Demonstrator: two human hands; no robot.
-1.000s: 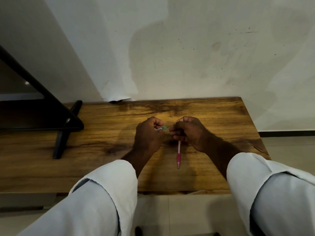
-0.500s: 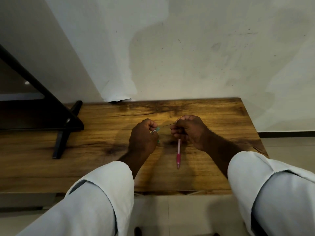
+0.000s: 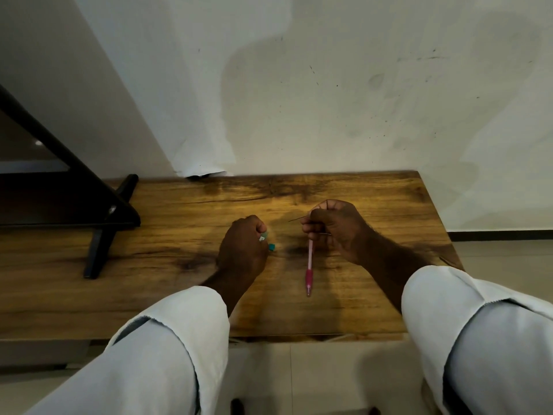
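My left hand (image 3: pixel 244 250) is curled around a small teal piece (image 3: pixel 264 235) over the middle of the wooden table (image 3: pixel 374 295). To its right, apart, my right hand (image 3: pixel 335 229) grips a pink pen (image 3: pixel 309 265), tip pointing near, and a thin rod (image 3: pixel 296 219) pointing left.

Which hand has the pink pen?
The right hand: the pink pen juts from its curled fingers. The left hand pinches only a small teal piece.

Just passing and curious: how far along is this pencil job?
Done: a thin lead is out of the teal case that the left hand pinches. In hand: the right hand grips that lead and the pink pencil. Left, probably: feeding the lead into the pencil.
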